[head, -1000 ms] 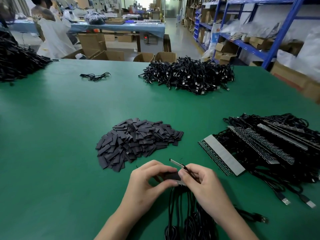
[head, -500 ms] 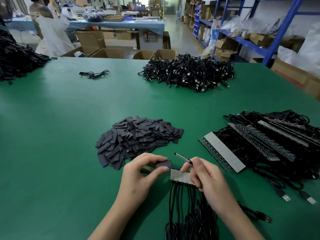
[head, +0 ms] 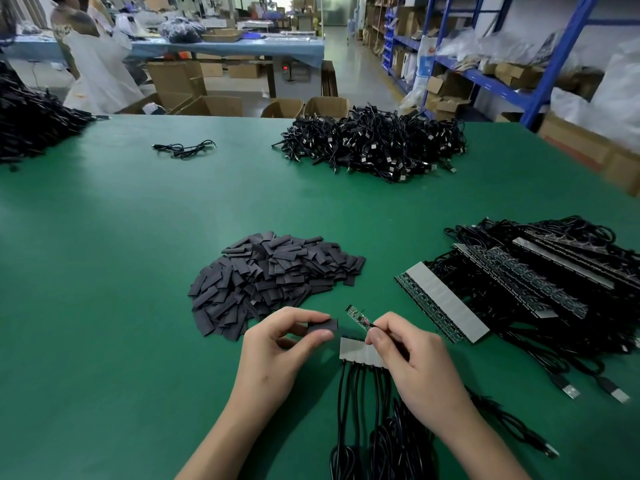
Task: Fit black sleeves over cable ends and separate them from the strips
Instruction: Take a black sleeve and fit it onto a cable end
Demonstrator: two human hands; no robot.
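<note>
My left hand (head: pixel 277 344) pinches one flat black sleeve (head: pixel 323 325) between thumb and fingers, just above the green table. My right hand (head: pixel 408 362) pinches a cable end with a small green circuit board (head: pixel 358 317) that points up and left toward the sleeve, a short gap apart. Beneath my right hand lies a short grey strip (head: pixel 356 351) with several black cables (head: pixel 349 410) running toward me. A heap of loose black sleeves (head: pixel 273 275) lies just beyond my left hand.
Longer strips with attached cables (head: pixel 519 282) are stacked at the right. A big pile of black cables (head: pixel 374 143) sits at the far middle, another pile (head: pixel 31 123) at far left, and one loose cable (head: pixel 185 148) between them. A person (head: pixel 90 57) stands beyond the table.
My hands have drawn apart: the right hand lifted the cable end off the strip, its green board now showing, while the left hand holds the sleeve out to the left.
</note>
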